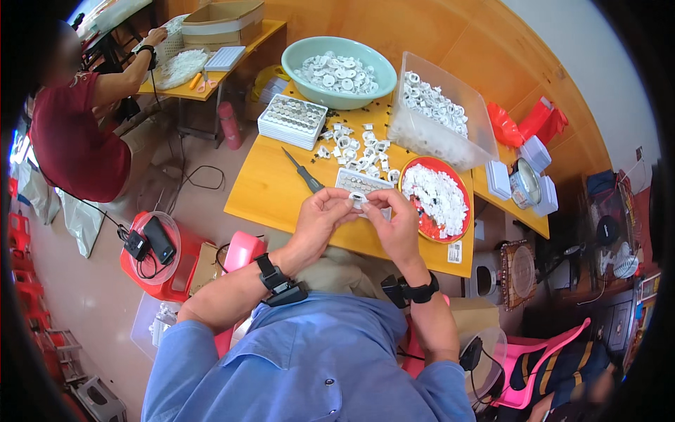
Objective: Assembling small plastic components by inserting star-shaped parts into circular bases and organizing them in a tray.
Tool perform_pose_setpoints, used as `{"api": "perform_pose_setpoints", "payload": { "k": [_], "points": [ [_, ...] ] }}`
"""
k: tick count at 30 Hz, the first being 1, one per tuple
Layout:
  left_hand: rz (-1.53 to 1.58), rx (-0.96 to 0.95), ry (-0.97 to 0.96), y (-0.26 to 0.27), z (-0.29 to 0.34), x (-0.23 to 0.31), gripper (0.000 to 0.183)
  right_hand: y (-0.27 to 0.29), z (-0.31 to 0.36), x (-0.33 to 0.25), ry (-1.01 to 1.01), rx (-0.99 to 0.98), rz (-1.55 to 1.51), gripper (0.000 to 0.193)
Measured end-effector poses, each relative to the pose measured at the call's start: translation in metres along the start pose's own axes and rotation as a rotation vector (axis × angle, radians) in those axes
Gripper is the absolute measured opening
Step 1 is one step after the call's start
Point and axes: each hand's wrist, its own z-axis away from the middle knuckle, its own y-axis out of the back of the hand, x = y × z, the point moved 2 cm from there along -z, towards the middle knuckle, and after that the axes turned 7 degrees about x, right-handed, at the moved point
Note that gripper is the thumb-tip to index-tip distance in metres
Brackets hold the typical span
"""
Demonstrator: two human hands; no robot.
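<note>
Left hand (316, 224) and right hand (397, 226) pinch one white plastic piece (358, 197); apparently a fitting step, next probably needing careful thumb pressure.

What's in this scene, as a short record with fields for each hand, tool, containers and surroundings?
Left hand: pinching a small white part
Right hand: pinching the same part
Tool: dark-handled tool lying on the yellow table
Containers: pale green basin, clear bin and red tray, all holding white pieces
Surroundings: person in a dark red shirt at another table
</note>
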Motion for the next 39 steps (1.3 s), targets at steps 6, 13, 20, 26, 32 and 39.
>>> {"api": "perform_pose_setpoints", "payload": {
  "k": [6,13,20,26,32,39],
  "points": [
    [0.041,-0.177,0.141,-0.003,0.005,-0.006,0.014,0.012,-0.001,0.01,-0.166,-0.041,-0.176,0.017],
    [0.017,-0.138,0.294,-0.003,0.002,0.0,0.021,0.015,-0.003,0.013,-0.215,-0.152,-0.231,0.019],
    [0.091,-0.179,0.265,-0.001,-0.005,0.005,0.034,0.016,-0.006,0.022,-0.274,-0.085,-0.196,0.014],
    [0.268,-0.014,0.033,0.008,-0.017,0.023,0.034,0.029,-0.024,0.028,-0.015,0.092,0.165,0.012],
    [0.31,0.085,-0.022,0.015,-0.018,0.023,0.034,0.008,-0.029,0.041,0.16,-0.052,0.348,0.01],
    [0.301,0.096,-0.009,0.012,-0.019,0.023,0.034,0.004,-0.011,0.046,0.328,-0.037,0.505,0.011]
  ]
}}
